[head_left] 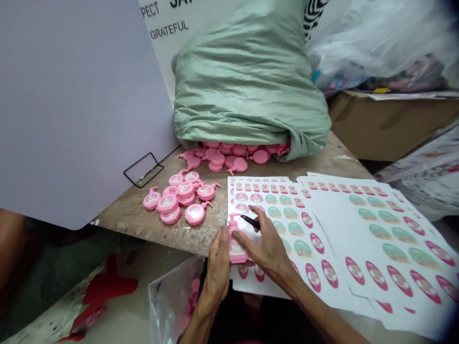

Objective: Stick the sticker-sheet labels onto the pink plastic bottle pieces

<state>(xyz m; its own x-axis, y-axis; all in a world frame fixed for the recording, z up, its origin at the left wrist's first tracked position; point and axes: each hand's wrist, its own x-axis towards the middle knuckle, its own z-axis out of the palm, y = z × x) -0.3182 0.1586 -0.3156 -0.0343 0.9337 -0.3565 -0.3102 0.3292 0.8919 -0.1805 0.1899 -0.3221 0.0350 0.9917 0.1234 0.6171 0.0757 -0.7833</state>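
My left hand (217,265) grips the side of a pink plastic piece (236,258) shaped like a pump bottle, held upright over the table's front edge. My right hand (269,248) has a slim black pen-like tool (250,221) between its fingers, its tip pointing left near the piece's spout. The right thumb presses on the face of the pink piece and covers part of it. Under both hands lie sheets of printed stickers (265,282) with pink and green ovals. Left of them, several round pink pieces (195,214) with labels on their faces are heaped.
A green sack (247,91) at the back spills plain pink pieces (238,164) onto the wooden table (201,239). More sticker sheets (335,229) spread to the right. A clear bag (168,296) with pink pieces hangs below the edge. A cardboard box (390,126) stands back right.
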